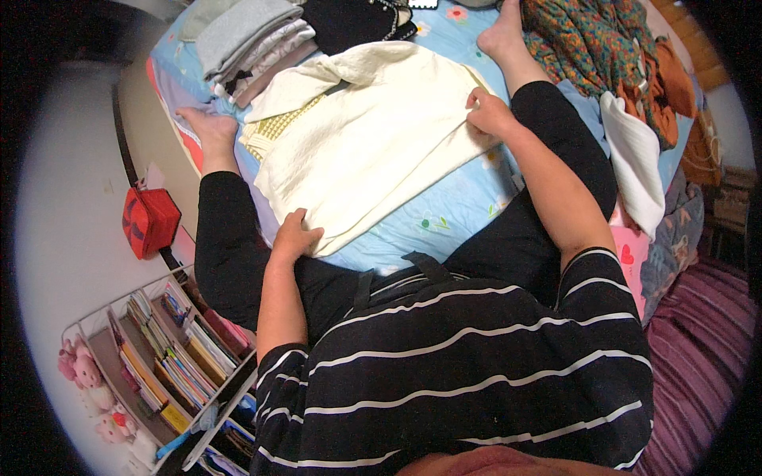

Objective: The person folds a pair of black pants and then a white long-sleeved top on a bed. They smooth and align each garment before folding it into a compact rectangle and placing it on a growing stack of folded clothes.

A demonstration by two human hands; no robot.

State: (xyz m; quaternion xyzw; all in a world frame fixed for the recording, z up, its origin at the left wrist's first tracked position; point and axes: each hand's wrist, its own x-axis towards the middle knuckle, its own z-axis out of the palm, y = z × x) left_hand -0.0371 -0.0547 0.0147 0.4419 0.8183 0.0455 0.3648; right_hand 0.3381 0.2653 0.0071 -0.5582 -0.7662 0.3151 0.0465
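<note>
A cream-coloured cloth garment (363, 131) lies spread on a light blue flowered bed sheet (422, 220) between my legs, with an edge folded over along the near side. My left hand (294, 236) is at its near left corner, thumb and fingers pinching the fabric. At the right end, my right hand (489, 113) grips the garment's edge between thumb and fingers. A yellow-green knitted piece (286, 128) shows from under the garment at its left. The far part of the garment is loosely bunched.
A stack of folded clothes (256, 41) stands at the far left, beside a black garment (351, 24). At the right lie a flowered garment (589, 41) and a white cloth (634, 160). My feet rest on either side. A bookshelf (172, 357) stands lower left.
</note>
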